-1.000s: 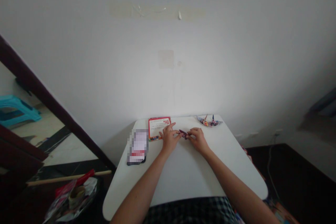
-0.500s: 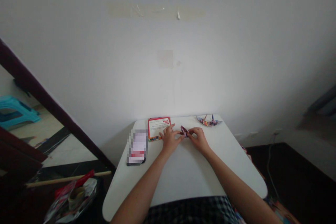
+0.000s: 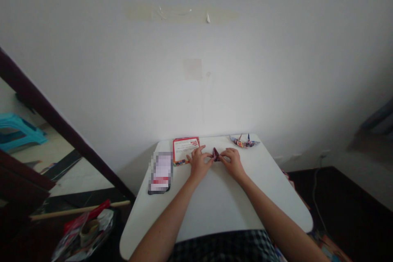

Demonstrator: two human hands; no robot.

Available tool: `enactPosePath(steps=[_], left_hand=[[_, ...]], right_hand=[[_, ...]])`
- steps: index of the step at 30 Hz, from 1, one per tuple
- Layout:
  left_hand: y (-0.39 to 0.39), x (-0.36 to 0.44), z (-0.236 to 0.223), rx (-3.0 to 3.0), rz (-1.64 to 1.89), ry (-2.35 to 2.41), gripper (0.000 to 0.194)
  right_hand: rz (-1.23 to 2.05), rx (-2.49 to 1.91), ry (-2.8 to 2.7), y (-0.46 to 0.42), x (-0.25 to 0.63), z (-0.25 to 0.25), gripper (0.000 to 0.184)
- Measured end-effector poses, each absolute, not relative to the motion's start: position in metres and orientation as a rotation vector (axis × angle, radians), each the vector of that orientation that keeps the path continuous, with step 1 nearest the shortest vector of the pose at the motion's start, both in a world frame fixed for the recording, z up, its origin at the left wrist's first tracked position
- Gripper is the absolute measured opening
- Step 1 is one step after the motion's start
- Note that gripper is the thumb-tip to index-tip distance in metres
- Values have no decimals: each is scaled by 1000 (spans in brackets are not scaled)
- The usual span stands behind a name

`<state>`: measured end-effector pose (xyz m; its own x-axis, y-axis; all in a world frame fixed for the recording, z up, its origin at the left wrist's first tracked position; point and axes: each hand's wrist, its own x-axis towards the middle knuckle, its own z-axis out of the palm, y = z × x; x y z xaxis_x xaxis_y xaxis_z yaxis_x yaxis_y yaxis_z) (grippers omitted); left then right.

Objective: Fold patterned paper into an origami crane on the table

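A small dark red and purple piece of folded paper (image 3: 215,154) stands up between my hands, over the white table (image 3: 227,196). My left hand (image 3: 199,163) pinches its left side with thumb and forefinger, other fingers spread toward the booklet. From the right, my right hand (image 3: 232,163) grips the opposite side between thumb and fingers. Fingertips hide the paper's lower edges. A printed paper crane (image 3: 245,142) rests near the table's back right corner, beyond my right hand. The red-edged booklet (image 3: 184,149) lies just beyond and left of my left hand.
A phone (image 3: 161,172) with a blurred screen lies on the table's left side. The table's back edge meets a white wall (image 3: 260,69). On the floor at left is a bag of litter (image 3: 89,233) by a mirror (image 3: 80,168) reflecting a blue stool.
The folded paper has turned between my fingers and now shows a more upright, pointed triangular shape. Both hands have stayed almost in place, still holding it.
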<state>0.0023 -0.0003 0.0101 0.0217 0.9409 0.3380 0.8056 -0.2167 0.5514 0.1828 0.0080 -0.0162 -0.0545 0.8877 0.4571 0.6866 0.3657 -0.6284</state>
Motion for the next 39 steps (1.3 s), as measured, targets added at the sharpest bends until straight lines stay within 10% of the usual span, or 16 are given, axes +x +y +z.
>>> enactPosePath(steps=[39], left_hand=[[4, 5, 2, 2202, 699, 1908, 30]], right_hand=[[142, -1577, -1859, 5, 176, -17, 19]])
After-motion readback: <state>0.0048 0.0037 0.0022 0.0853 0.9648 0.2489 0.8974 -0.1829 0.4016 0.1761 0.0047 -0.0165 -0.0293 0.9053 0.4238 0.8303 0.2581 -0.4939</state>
